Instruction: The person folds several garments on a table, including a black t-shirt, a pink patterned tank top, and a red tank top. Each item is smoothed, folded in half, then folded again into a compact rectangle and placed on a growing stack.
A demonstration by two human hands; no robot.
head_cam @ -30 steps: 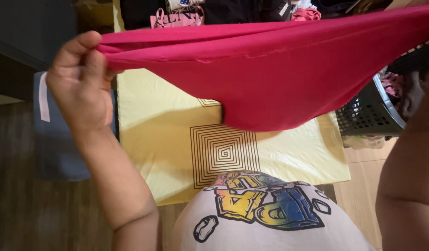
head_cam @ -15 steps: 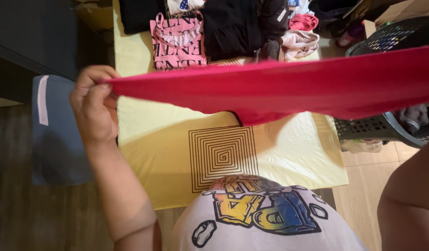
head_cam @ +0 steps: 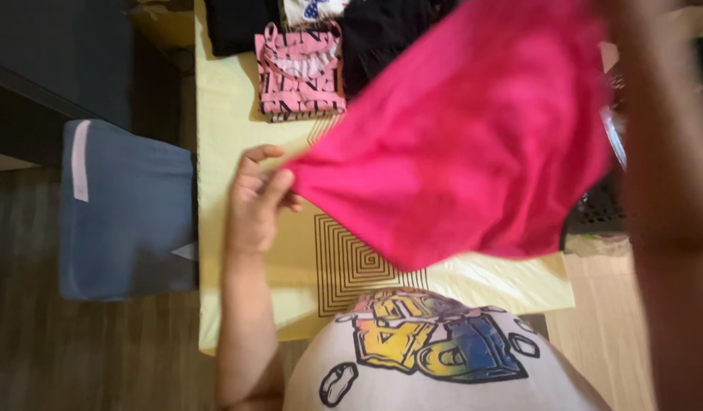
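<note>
Two hands are engaged with one garment, listed from left to right. Blue cushion [head_cam: 127,209]: laid on the dark floor, just beside the yellow sheet [head_cam: 230,114]. Left hand [head_cam: 256,202]: held low over the sheet, with its fingers pinched shut on one corner of the pink cloth [head_cam: 466,144]. Folded pink printed top [head_cam: 302,72]: set flat at the far end of the sheet, beside dark folded clothes [head_cam: 382,30]. Pink cloth: held in the air, slanting up from the left hand to the upper right, above the square line pattern [head_cam: 351,262]. Right hand: raised at the upper right and blurred; its grip cannot be told. Handling note: the step is judged best served if the pinched corner is kept firm and the edge drawn taut and level, so that the cloth hangs without creases.
</note>
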